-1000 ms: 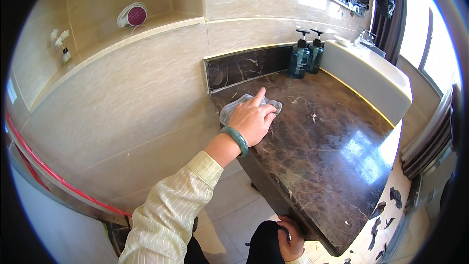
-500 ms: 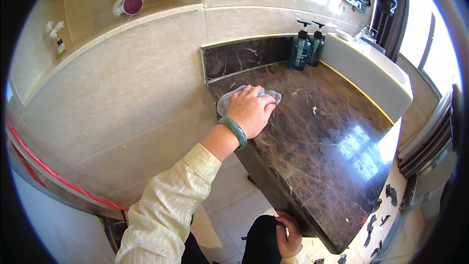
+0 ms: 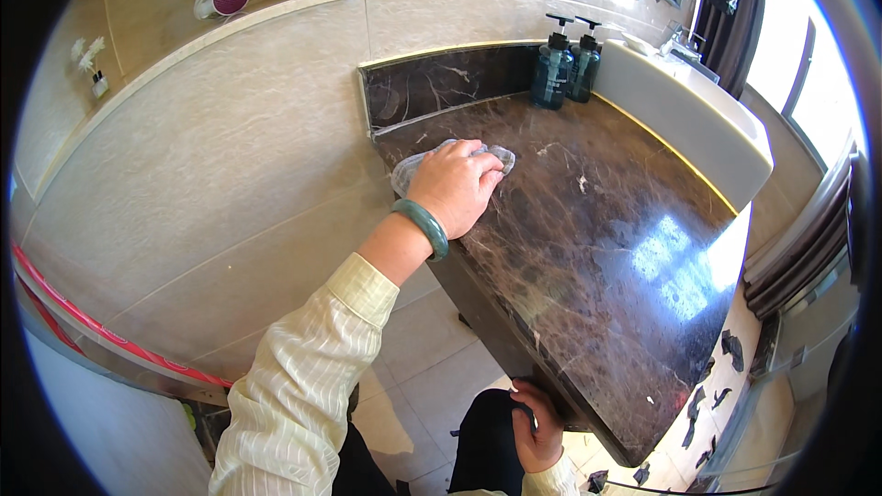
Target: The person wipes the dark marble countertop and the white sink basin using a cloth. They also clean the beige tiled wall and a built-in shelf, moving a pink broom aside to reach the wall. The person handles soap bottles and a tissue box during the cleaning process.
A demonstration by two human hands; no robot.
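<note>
Left hand [image 3: 448,188] clamping cloth [image 3: 404,173] against countertop [image 3: 551,262] near left back corner; right hand [image 3: 537,427] resting beside counter edge, grip unclear. Judging work unfinished: pale marks [image 3: 582,184] showing; finished area indistinguishable.

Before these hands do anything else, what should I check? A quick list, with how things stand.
1. Left hand on the pale cloth: ok.
2. Cloth on the brown countertop: ok.
3. Two pump bottles upright, apart from the left hand: ok.
4. Countertop free of pale specks: not ok.
5. Right hand empty: cannot tell; it rests by the knee.
6. Floor free of dark scraps: not ok.
</note>
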